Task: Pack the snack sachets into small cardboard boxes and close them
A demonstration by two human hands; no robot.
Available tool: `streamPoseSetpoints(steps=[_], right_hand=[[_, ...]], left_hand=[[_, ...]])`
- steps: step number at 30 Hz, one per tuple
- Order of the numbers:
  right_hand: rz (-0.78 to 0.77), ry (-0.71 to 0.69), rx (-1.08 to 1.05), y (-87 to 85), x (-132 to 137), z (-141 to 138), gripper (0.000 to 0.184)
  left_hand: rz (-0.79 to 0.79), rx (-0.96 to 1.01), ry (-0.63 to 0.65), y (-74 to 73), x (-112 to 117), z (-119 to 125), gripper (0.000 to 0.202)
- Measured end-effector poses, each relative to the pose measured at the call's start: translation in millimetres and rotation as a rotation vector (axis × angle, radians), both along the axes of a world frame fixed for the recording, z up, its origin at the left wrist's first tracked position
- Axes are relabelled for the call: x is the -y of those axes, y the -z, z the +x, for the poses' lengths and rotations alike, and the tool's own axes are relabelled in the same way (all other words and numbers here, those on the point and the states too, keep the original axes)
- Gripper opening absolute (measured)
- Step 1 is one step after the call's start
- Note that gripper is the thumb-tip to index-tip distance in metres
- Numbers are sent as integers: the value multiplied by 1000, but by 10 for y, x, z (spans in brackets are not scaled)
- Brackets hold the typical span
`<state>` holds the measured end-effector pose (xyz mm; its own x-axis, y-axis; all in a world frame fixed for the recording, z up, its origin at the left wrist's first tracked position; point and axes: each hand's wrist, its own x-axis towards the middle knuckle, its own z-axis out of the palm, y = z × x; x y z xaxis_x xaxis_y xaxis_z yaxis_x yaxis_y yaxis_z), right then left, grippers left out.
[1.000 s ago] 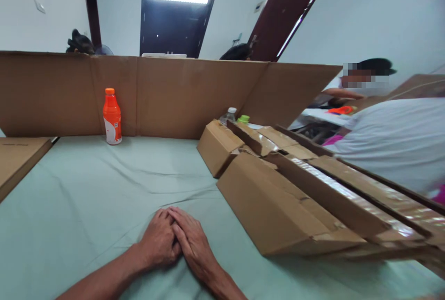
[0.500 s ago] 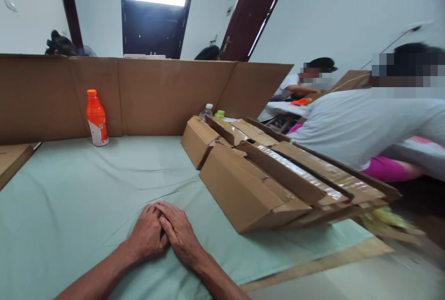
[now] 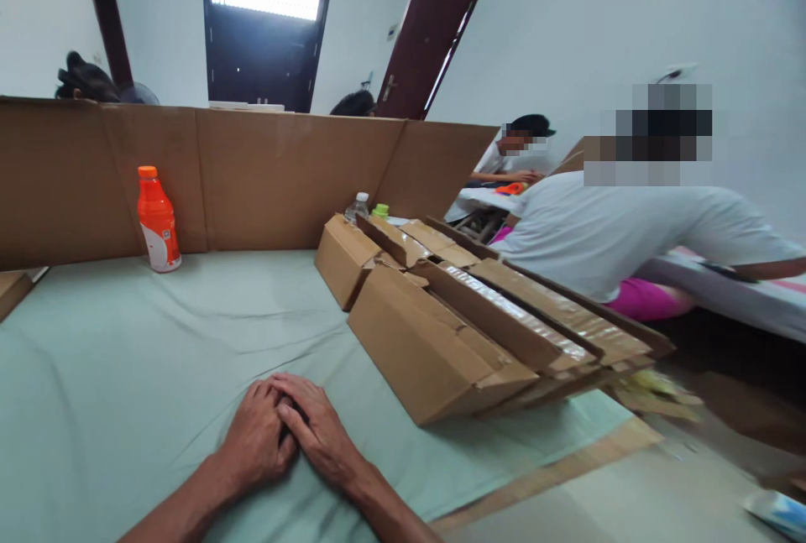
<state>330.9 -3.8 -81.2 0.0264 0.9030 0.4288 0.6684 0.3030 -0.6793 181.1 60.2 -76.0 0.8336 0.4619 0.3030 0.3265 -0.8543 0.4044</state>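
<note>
My left hand (image 3: pixel 255 430) rests on the pale green cloth (image 3: pixel 207 333), fingers curled in and thumb bent. Over its fingertips lies my right hand (image 3: pixel 320 425), its fingers pressed together and folded down so the two hands clasp each other. No object shows in either hand, though the space under the palms is hidden. Closest to my right hand is the cardboard box (image 3: pixel 421 350), a tilted divided tray with brown flaps and shiny clear tape. It stands apart from my fingers.
An orange bottle (image 3: pixel 159 220) stands upright before a tall cardboard screen (image 3: pixel 270 178). Behind the box are a clear bottle (image 3: pixel 358 207) and a green cap (image 3: pixel 380 211). A person in a white shirt (image 3: pixel 585 232) leans over another table at right; another person sits farther back.
The view has turned slightly right, so everything sits farther left. The person at right has shifted posture. My hands stay clasped in the same place on the cloth.
</note>
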Motion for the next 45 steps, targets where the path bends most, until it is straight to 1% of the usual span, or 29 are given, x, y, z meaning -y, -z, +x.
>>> streamPoseSetpoints(steps=[3,7,12,15,17,20,23,25,27,29,31,32,34,36,37,38,41,43,45], right_hand=[[-16,-6,-24,-32,-5,15,35],[-25,0,-41,-43,-6,-3,36],[10,18,-43,-61,-1,0,37],[35,21,-33,-173,60,113,33],[72,44,15,-327,133,264,29],[229,158,171,-645,240,593,24],[400,388,354,-935,293,997,22],[430,564,495,-1036,298,1273,24],[362,715,643,-1047,292,1513,27],[236,807,769,-992,284,1680,32],[143,826,839,-923,282,1752,33],[130,817,847,-901,286,1755,34],[156,791,808,-909,306,1721,37],[184,768,706,-993,341,1672,42],[173,758,644,-1057,363,1657,44],[137,750,579,-1126,387,1651,46],[-39,752,372,-1292,459,1692,51],[-105,750,214,-1328,494,1742,53],[-131,718,46,-1314,512,1780,55]], left_hand=[[-4,-3,-8,-19,7,4,47],[-11,-15,-20,-18,18,2,42],[-8,-45,-22,4,-12,-22,43],[-1,-75,-19,24,-44,-38,50],[5,-95,-23,36,-60,-47,52],[11,-114,-29,44,-70,-54,48],[12,-127,-29,37,-69,-53,47],[13,-136,-30,25,-67,-51,47],[13,-143,-30,9,-64,-50,48],[11,-150,-32,-10,-59,-49,48],[7,-159,-35,-30,-51,-48,48],[4,-163,-36,-39,-47,-47,48],[-2,-172,-36,-55,-42,-43,48],[-10,-178,-33,-67,-43,-39,49],[-15,-180,-31,-71,-47,-37,49],[-20,-181,-29,-74,-51,-36,49],[-40,-169,-28,-75,-65,-37,49],[-61,-150,-29,-69,-66,-40,48],[-89,-123,-31,-56,-59,-43,48]])
